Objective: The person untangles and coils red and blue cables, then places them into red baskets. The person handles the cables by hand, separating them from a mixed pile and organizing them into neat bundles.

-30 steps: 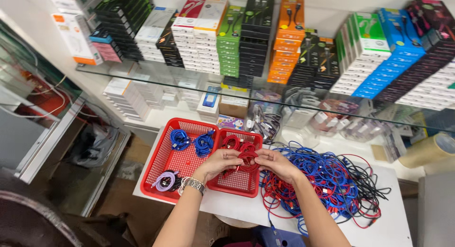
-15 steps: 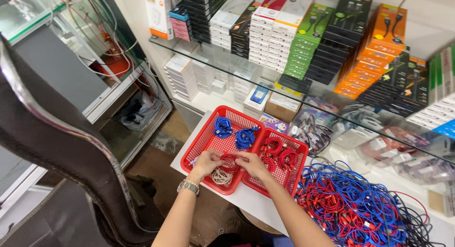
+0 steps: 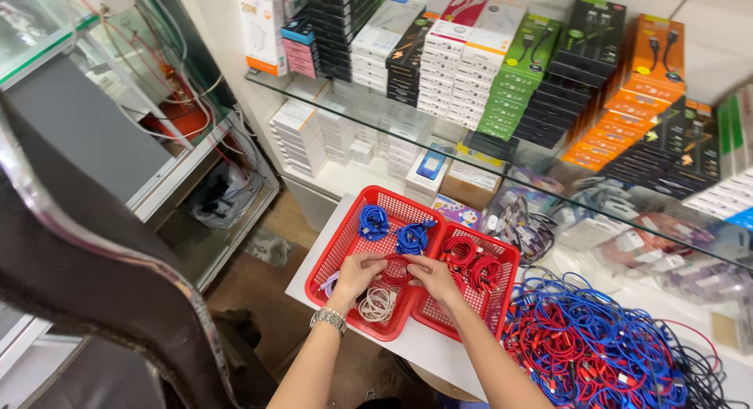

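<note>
My left hand [image 3: 354, 276] and my right hand [image 3: 436, 277] together pinch a coiled red cable [image 3: 396, 269] over the inner rims of two red mesh baskets. The left basket [image 3: 339, 246] holds two blue cable coils [image 3: 392, 230] at the back and a white coil [image 3: 377, 304] near my left wrist, which wears a metal watch. The right basket [image 3: 502, 295] holds several red coils [image 3: 471, 256]. A big tangled heap of red, blue and black cables [image 3: 600, 346] lies on the white table to the right of the baskets.
A glass shelf [image 3: 549, 181] carries stacks of boxed accessories [image 3: 486, 56] behind the baskets. More boxes sit beneath it. A dark chair back [image 3: 102, 260] rises at the left. A glass cabinet with wires [image 3: 157, 103] stands at the far left above a brown floor.
The view has swung left. Both hands moved from the right basket's front to the gap between the two baskets, carrying a red coil.
</note>
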